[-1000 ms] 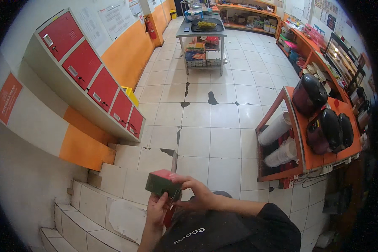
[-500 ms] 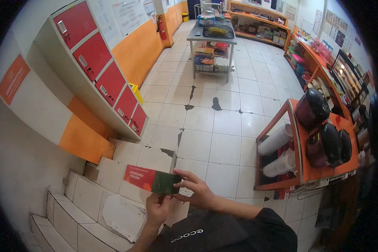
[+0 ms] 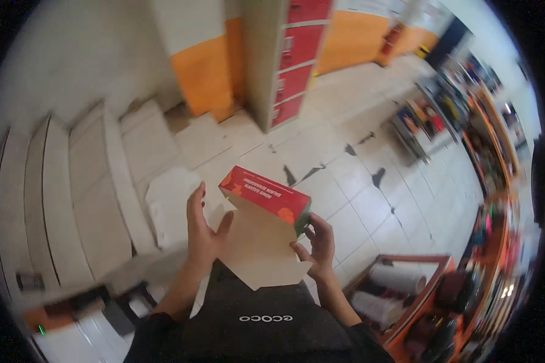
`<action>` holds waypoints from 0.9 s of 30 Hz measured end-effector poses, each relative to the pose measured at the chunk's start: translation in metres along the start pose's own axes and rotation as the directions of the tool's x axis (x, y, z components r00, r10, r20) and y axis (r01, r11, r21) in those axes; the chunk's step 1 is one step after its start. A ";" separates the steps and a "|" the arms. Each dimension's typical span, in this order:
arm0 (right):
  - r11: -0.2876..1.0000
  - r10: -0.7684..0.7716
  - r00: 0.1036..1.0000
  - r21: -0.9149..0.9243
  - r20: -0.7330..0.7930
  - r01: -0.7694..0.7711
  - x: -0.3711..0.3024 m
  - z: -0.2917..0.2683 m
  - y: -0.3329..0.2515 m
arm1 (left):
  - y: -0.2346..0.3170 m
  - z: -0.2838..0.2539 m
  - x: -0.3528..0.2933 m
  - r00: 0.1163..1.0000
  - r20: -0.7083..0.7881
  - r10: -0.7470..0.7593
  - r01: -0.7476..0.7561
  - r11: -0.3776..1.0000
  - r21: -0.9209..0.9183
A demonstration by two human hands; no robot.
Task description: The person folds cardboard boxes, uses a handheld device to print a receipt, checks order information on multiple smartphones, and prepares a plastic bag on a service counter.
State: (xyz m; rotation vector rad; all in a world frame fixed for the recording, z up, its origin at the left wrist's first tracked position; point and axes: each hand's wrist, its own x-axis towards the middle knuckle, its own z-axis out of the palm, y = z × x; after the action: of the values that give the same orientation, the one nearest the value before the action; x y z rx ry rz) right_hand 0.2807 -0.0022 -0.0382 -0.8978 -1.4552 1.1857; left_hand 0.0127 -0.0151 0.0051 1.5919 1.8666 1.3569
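Here, a person wearing a dark apron (image 3: 260, 336) is holding a paperboard carton (image 3: 265, 195) out in front of the body, seen from above. The carton is hanging in mid-air over the near part of a cream tiled floor (image 3: 339, 206), its long red printed side slanting downward to the right. A broad, plain cream flap (image 3: 263, 251) is spreading from it toward the person, partly covering the apron.

The right hand (image 3: 322, 245) is pinching the carton at its green end (image 3: 302, 225), its thumb lying by the flap and its fingers curling around the corner. The left hand (image 3: 206, 235) is hovering at the carton's left side with the fingers spread and the thumb well parted from them; whether that thumb is touching the flap, one cannot tell.

Along the floor's left edge, pale tiled steps (image 3: 94, 181) are rising, and a flat off-white panel (image 3: 172, 206) is lying just beside them. At the floor's far edge, a red-doored locker cabinet (image 3: 293, 69) is standing near an orange-and-white wall (image 3: 201, 75). Toward the floor's near right corner, an orange surface (image 3: 413, 317) is carrying dark rice cookers (image 3: 457, 290), somewhat blurred, with white cylindrical stacks (image 3: 396, 278) lying below.
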 end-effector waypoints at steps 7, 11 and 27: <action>0.964 0.154 0.868 0.122 0.472 -0.238 0.039 0.104 0.025 | -0.073 -0.099 -0.045 0.835 -0.146 -0.530 0.517 0.848 -0.116; 0.986 0.068 0.783 -0.160 0.618 0.041 0.068 0.171 0.072 | -0.148 -0.170 -0.087 0.789 -0.426 -0.442 0.544 0.825 0.151; 0.267 0.521 0.845 -0.916 -0.124 -0.299 0.008 0.329 0.316 | -0.433 -0.418 -0.121 0.573 -0.761 -0.303 0.722 0.626 0.294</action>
State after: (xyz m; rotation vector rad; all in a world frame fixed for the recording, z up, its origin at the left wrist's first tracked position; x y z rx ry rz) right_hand -0.0569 0.0095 -0.3440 -2.1185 -2.1880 0.7109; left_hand -0.5132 -0.2714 -0.1816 0.5107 3.1171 1.1475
